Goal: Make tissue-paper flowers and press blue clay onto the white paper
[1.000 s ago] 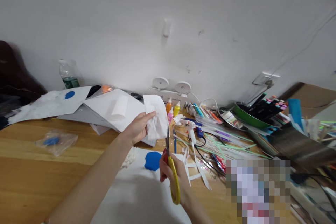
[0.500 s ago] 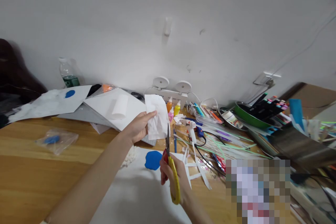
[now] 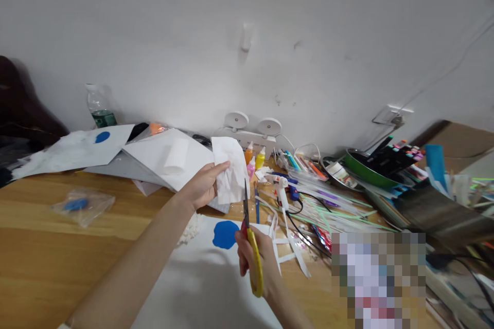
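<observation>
Between the thumb and fingers of my left hand (image 3: 204, 185) is a creased white tissue (image 3: 232, 172), held upright above the table. My right hand (image 3: 259, 254) grips a pair of scissors (image 3: 255, 262) with yellow and red handles, blades pointing up. The blade tips are at the tissue's lower right edge; whether they touch it I cannot tell. Below the hands lies a white sheet (image 3: 200, 288) bearing a flat blue piece (image 3: 225, 234). A small heap of white bits (image 3: 190, 230) sits at the sheet's far left corner.
Paint bottles (image 3: 260, 157) and a hot glue gun (image 3: 283, 193) stand beyond my right hand. Farther right are pipe cleaners (image 3: 347, 213) and a green pan (image 3: 370, 177) with markers. Left are stacked white boards (image 3: 148, 157), a plastic bag (image 3: 90, 208) and a bottle (image 3: 101, 108).
The tissue and scissors have shifted only very slightly. My left hand still pinches the tissue and my right hand still holds the scissors near its edge.
</observation>
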`<state>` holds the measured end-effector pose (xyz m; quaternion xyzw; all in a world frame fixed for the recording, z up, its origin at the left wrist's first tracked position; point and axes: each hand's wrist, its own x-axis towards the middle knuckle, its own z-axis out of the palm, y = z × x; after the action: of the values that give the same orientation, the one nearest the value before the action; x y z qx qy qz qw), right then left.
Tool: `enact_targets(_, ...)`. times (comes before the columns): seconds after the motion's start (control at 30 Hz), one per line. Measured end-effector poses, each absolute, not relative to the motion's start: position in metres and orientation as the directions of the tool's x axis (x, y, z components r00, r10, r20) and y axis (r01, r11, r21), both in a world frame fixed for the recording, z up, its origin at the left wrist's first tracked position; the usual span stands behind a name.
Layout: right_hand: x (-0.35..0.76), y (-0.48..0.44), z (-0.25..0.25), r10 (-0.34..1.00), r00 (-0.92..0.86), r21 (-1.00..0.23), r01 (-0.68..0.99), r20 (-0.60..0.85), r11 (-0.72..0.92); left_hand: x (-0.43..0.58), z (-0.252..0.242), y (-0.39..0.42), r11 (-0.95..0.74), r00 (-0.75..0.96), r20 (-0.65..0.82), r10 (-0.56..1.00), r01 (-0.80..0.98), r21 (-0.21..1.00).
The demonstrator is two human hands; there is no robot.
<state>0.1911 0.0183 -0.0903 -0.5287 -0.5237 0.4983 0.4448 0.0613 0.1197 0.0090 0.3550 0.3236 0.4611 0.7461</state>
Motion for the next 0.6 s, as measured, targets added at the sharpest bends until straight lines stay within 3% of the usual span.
enact_targets(0.6, 0.1877, 0.0184, -0.086, 0.989, -0.046, -0.988, 0.07, -0.138, -0.134, 0.0605, 0.01, 0.1205, 0.331, 0.359, -0.158, 0.92, -0.495, 0.803)
